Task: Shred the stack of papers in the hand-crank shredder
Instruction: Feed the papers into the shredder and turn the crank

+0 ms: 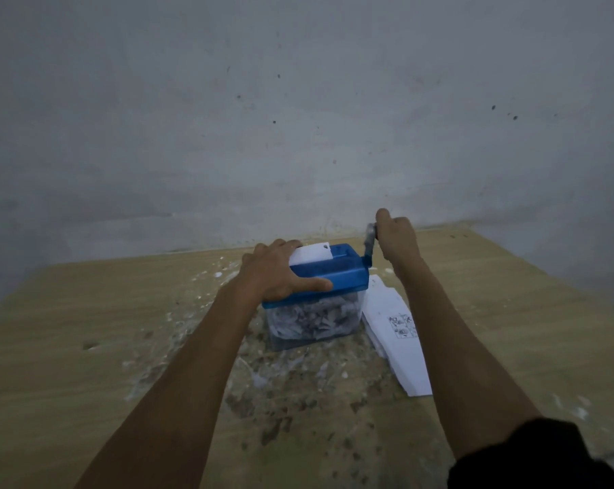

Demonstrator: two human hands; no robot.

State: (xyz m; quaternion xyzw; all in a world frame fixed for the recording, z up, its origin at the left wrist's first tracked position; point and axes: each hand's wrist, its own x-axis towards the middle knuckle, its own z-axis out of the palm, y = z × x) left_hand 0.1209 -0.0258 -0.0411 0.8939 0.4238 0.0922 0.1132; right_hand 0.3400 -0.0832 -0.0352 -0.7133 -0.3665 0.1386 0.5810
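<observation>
Both hands work: left hand [280, 270] fingers clamp the blue shredder [328, 277], right hand [397, 238] fingers wrap its crank [370, 247].

A bare grey-white wall [298, 118], scuffed and dotted with small dark marks, filled the upper half of the view. Below it a pale wood-grain tabletop [86, 312] butted against the wall, its surface stained with dark blotches and whitish smears. The light was dim and even, brightest low on the wall.
</observation>
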